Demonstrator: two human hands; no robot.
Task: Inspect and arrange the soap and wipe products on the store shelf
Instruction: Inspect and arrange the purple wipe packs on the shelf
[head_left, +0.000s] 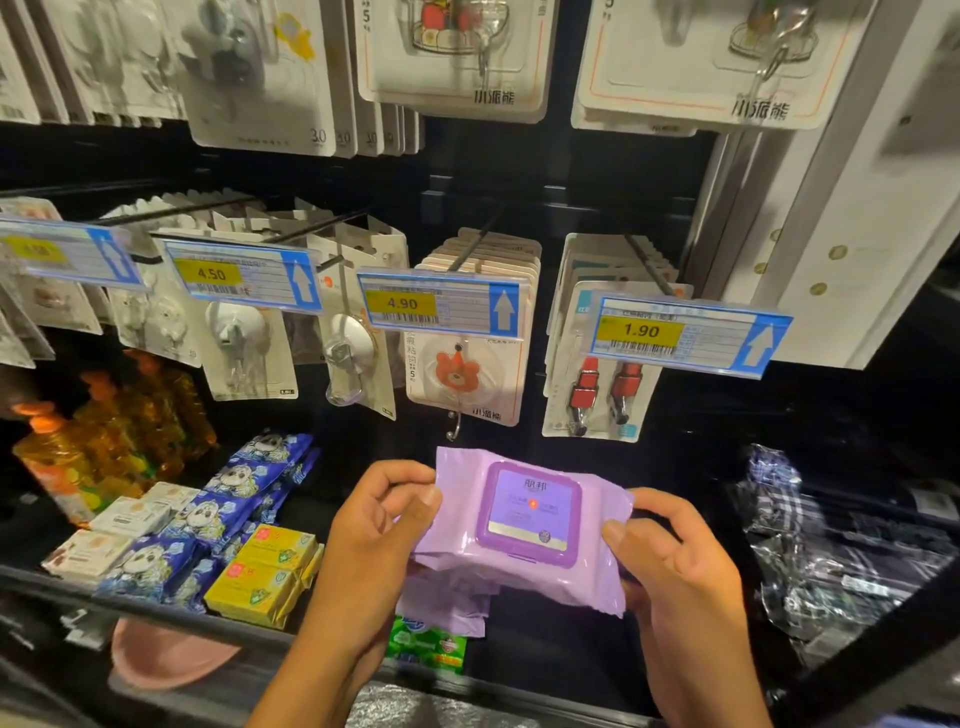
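A purple pack of wet wipes (524, 530) with a square flip lid is held in front of the shelf, lid facing me. My left hand (374, 530) grips its left end and my right hand (675, 571) grips its right end, thumbs on top. Beneath it lie another purple wipe pack (447, 608) and a green pack (426, 644) on the black shelf (156, 605). To the left sit yellow soap boxes (265, 577), blue wipe packets (218, 514) and white soap boxes (109, 535).
Orange liquid bottles (67, 457) stand at the far left. Carded hooks and clips (467, 358) hang on pegs above, with price tags (441, 306) jutting out over the shelf. Clear plastic-wrapped goods (810, 551) lie at the right. A pink item (161, 654) sits on the lower level.
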